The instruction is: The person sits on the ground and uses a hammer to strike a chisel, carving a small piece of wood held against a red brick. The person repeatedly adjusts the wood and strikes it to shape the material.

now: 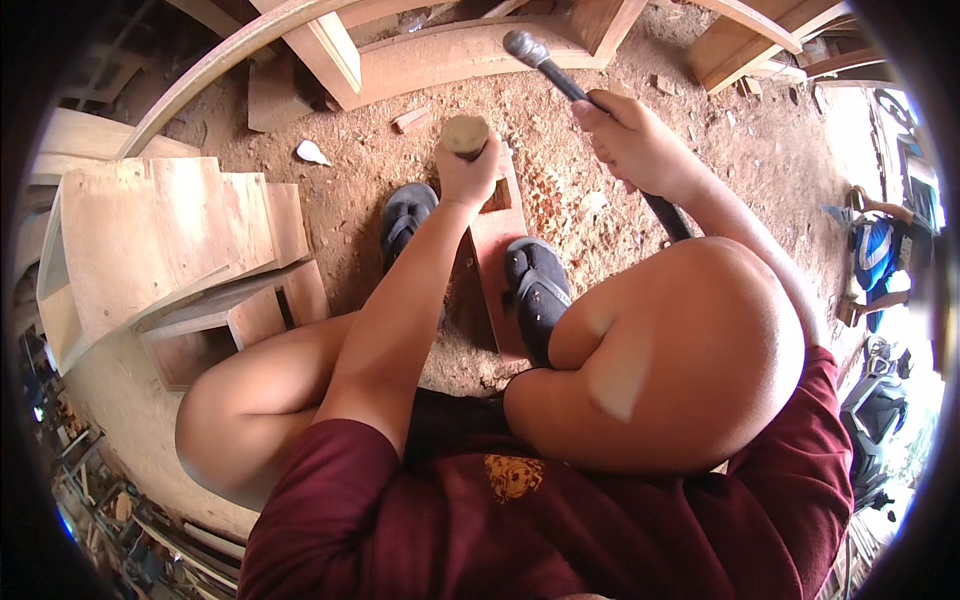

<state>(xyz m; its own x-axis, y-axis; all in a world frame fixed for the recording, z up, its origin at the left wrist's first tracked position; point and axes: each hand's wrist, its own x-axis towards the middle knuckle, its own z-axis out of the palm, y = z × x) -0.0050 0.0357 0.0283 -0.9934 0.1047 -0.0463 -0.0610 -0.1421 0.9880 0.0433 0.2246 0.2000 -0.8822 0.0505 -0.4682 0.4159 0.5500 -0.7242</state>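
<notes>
My left hand (468, 180) is closed around an upright tool that looks like a chisel (465, 134); its pale round wooden butt shows on top, and the blade is hidden below the fist. Beneath that hand lies a reddish wooden board (498, 260) with a dark cut opening beside my fingers. My feet in dark footwear flank it, the right one (535, 285) against its edge. Up and to the right, my right hand (640, 145) grips a hammer (527, 48) by its black shaft. The metal head is raised, apart from the chisel butt.
Wood shavings (550, 195) and chips cover the dirt floor. Stacked plywood pieces (140, 240) stand on the left, and a large curved wooden frame (460, 60) lies ahead. At the far right another person (880, 255) is partly visible, near a dark motorbike (875, 410).
</notes>
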